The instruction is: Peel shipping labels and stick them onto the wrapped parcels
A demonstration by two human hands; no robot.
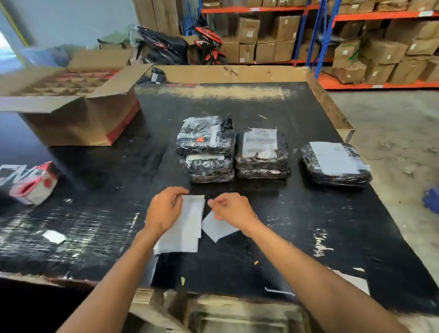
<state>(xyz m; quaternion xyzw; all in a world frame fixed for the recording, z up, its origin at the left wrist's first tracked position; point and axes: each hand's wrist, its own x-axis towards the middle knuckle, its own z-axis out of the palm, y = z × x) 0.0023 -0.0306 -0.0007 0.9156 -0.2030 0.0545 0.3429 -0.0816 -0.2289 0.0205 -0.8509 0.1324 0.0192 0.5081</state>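
Note:
Black plastic-wrapped parcels sit mid-table: a left stack [206,151], a middle stack [262,155] with a white label on top, and a single labelled parcel [335,163] to the right. My left hand [164,211] holds a strip of white shipping labels [186,227] by its upper left corner. My right hand [233,210] is just right of the strip's top edge, fingertips pinched together near it; whether they touch the strip is unclear. Beneath that hand, a loose white sheet [217,228] lies on the table.
An open cardboard box [73,106] stands at the back left of the black table [298,219]. A red and white tape dispenser [36,182] lies at the left. A small white scrap [54,236] lies near the front left. Shelves of cartons and a motorbike are behind.

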